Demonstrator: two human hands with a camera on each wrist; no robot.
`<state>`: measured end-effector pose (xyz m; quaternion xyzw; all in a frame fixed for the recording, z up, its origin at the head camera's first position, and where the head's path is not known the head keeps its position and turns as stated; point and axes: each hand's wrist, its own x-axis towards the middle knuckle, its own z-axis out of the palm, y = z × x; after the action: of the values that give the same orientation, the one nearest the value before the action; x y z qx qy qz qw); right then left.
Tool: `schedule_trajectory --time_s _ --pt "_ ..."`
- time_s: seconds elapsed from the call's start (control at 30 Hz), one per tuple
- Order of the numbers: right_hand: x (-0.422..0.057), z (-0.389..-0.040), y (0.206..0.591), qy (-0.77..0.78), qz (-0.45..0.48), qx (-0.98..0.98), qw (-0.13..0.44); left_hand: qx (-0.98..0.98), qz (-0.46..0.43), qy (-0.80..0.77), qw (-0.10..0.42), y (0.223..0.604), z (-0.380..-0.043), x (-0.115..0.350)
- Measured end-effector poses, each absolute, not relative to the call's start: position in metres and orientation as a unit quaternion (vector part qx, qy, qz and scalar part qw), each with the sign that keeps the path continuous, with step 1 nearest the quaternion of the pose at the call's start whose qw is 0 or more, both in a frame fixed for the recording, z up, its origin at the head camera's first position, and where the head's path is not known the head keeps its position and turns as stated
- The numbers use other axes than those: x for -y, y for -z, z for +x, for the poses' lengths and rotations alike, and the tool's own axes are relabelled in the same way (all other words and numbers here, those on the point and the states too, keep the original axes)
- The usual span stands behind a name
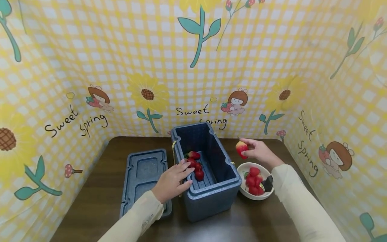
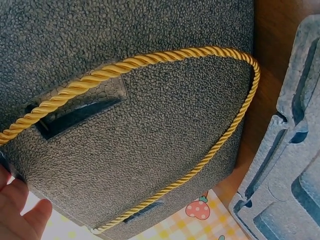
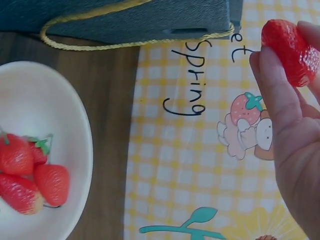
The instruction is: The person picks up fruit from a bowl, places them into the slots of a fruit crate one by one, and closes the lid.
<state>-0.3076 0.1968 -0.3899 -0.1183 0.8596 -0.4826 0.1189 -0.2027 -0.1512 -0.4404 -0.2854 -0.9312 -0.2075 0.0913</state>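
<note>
My right hand (image 1: 260, 154) pinches a red and yellow strawberry (image 1: 241, 149) between thumb and fingers. It is raised behind the white bowl (image 1: 254, 197), to the right of the blue foam box (image 1: 210, 203). The right wrist view shows the glossy red side of this strawberry (image 3: 287, 52). With relaxed fingers, my left hand (image 1: 171, 181) rests on the box's left rim, fingertips reaching over the inside. Several strawberries (image 1: 199, 175) lie on the ribbed box floor along its left side, partly behind those fingers. More red strawberries (image 1: 254, 181) sit in the bowl.
Left of the box, a blue foam lid (image 1: 148, 168) lies flat on the brown wooden table (image 1: 99, 191). A twisted gold rope (image 2: 175, 56) runs along the box's side. A small black object (image 1: 267, 184) sits in the bowl's right side. Checked yellow cloth (image 1: 193, 84) stands around the table.
</note>
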Motion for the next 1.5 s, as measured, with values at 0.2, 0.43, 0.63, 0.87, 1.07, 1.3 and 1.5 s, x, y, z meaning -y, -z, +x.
schedule_trajectory --time_s 0.2,0.43,0.63,0.87,1.07,1.3,1.5 --pt "-0.186 -0.318 0.364 0.491 -0.163 -0.846 0.128 0.928 -0.289 0.213 0.097 0.437 -0.207 0.152" --pt "-0.171 -0.327 0.351 0.487 -0.199 -0.842 0.122 0.927 -0.297 0.203 0.108 0.439 -0.206 0.152" --pt "-0.155 -0.333 0.356 0.473 -0.208 -0.847 0.124 0.923 -0.301 0.216 0.103 0.442 -0.203 0.151" --pt "-0.134 -0.340 0.355 0.450 -0.213 -0.856 0.139 0.923 -0.289 0.237 0.089 0.446 -0.200 0.151" --pt "-0.119 -0.349 0.342 0.431 -0.227 -0.863 0.131 0.927 -0.286 0.223 0.098 0.440 -0.205 0.151" --pt "-0.094 -0.356 0.332 0.356 -0.263 -0.888 0.124 0.927 -0.293 0.212 0.104 0.435 -0.206 0.151" --pt "-0.072 -0.361 0.331 0.307 -0.279 -0.901 0.128 0.930 -0.284 0.211 0.102 0.438 -0.203 0.151"
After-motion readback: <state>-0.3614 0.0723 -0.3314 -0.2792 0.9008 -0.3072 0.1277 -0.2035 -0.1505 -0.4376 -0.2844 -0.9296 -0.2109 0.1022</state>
